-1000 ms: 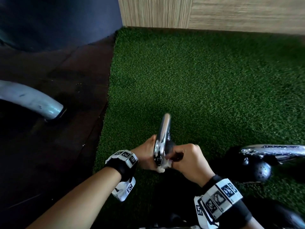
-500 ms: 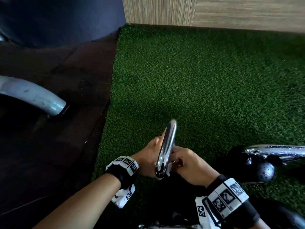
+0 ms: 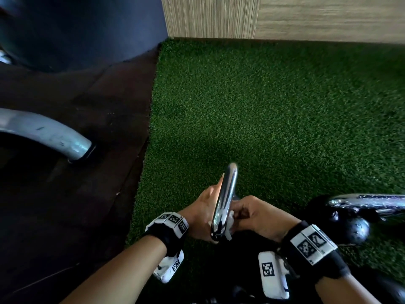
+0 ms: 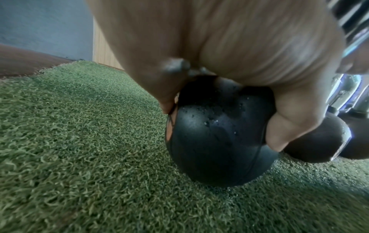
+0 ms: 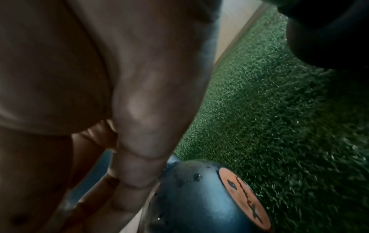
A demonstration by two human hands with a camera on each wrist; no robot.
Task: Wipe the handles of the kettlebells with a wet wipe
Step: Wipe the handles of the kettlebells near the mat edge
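Observation:
A black kettlebell (image 4: pixel 217 138) with a chrome handle (image 3: pixel 224 200) stands on green turf near the lower middle of the head view. My left hand (image 3: pixel 202 212) grips it from the left, fingers and thumb curled over the top of the ball (image 4: pixel 289 126). My right hand (image 3: pixel 254 216) presses a crumpled white wet wipe (image 3: pixel 230 218) against the right side of the handle, near its closer end. In the right wrist view the ball shows an orange label (image 5: pixel 243 197). A second kettlebell (image 3: pixel 355 227) with its own chrome handle (image 3: pixel 368 201) sits just to the right.
The turf (image 3: pixel 263 117) runs ahead to a wooden wall (image 3: pixel 285 16). Dark wood flooring (image 3: pixel 76 194) lies to the left, where a curved grey metal tube (image 3: pixel 50 134) meets the floor. A large dark rounded object (image 3: pixel 76 29) fills the far left.
My right hand has slid the wipe a little up the handle from its near end. The left hand keeps its hold. The view has shifted slightly.

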